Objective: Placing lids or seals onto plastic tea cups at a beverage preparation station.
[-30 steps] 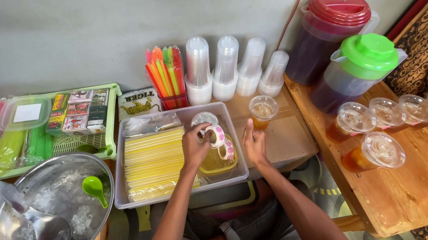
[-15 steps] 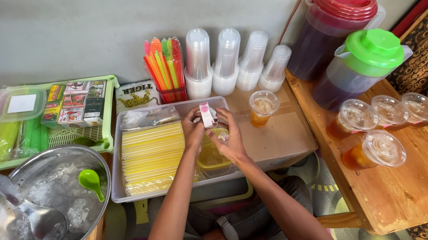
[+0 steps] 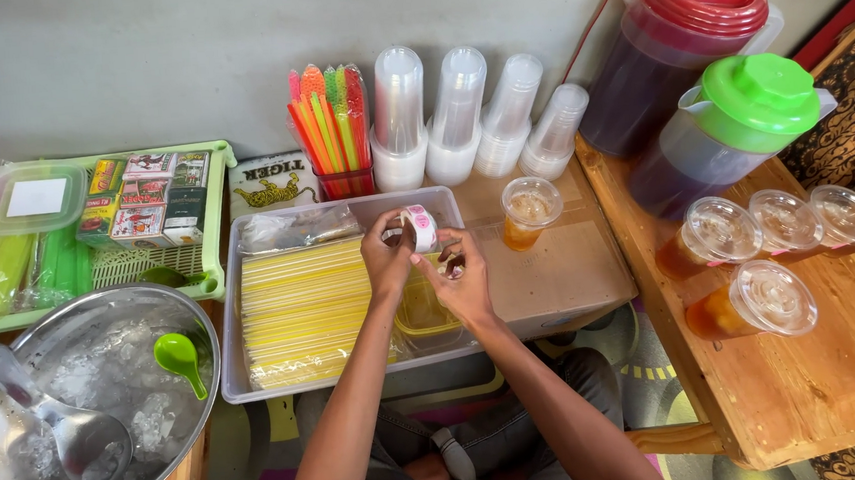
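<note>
At the far left a metal bowl [image 3: 22, 469] holds ice, a steel scoop [image 3: 70, 435] and a small green spoon [image 3: 180, 360]. Behind it a pale green basket [image 3: 204, 271] carries coloured packets and small boxes, with a clear lidded tub [image 3: 28, 198] resting on top. Next comes a clear plastic tray [image 3: 237, 313] filled with a pack of yellow straws [image 3: 302, 314]. Over that tray the left hand [image 3: 386, 258] pinches a small roll of pink-and-white tape [image 3: 419, 228] between thumb and fingers. The right hand [image 3: 458, 280], just beside it, has its fingers closed on the loose end of the tape. Behind the hands stand a bunch of bright straws [image 3: 327, 127] and four stacks of clear cups [image 3: 479, 111] against the wall. Right of the hands an open cup of amber drink [image 3: 529, 213] sits on a cardboard box [image 3: 570, 270]. On the wooden table [image 3: 819, 383] at the right stand a red-lidded jug [image 3: 680, 47], a green-lidded jug [image 3: 731, 134] and several sealed cups of tea [image 3: 753, 299]
</note>
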